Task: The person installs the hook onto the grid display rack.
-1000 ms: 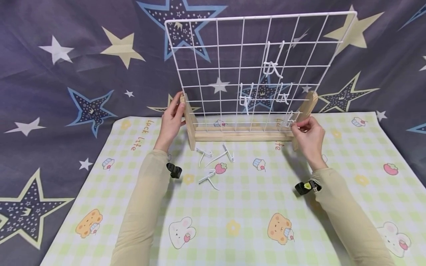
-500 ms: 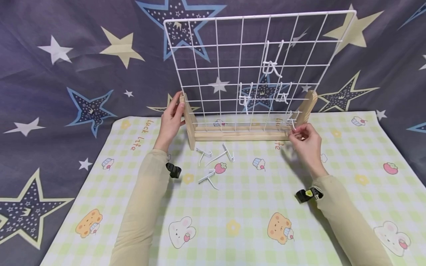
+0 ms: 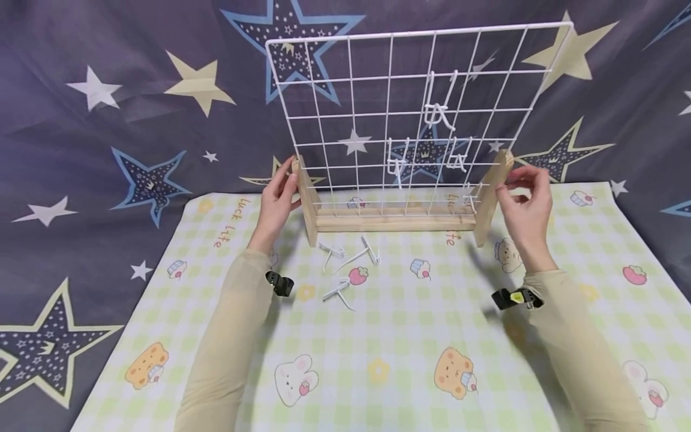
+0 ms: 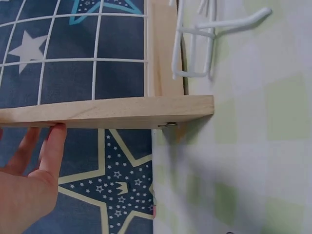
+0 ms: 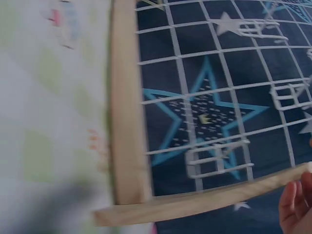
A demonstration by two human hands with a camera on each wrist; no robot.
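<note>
A white wire grid panel (image 3: 369,111) stands upright in a wooden base (image 3: 394,224). My left hand (image 3: 275,207) grips the upper end of the left wooden side post (image 3: 308,204); in the left wrist view its fingertips (image 4: 57,134) meet the post's outer face. My right hand (image 3: 526,204) is at the right side post (image 3: 488,198), thumb and fingertips pinching its edge near the top. White double-prong hooks hang on the grid: a top hook (image 3: 438,114), a middle-left hook (image 3: 396,165), a middle-right hook (image 3: 457,161) and a low hook (image 3: 469,201) near the right post.
Three loose hooks lie on the checkered tablecloth (image 3: 399,324) before the left half of the base: a left hook (image 3: 330,251), a right hook (image 3: 367,252) and a front hook (image 3: 339,290). A dark star-patterned cloth (image 3: 151,120) hangs behind the grid.
My right hand has left the low hook, which stays hanging on the grid, and moved up and right to the right side post. My left hand has kept its place.
</note>
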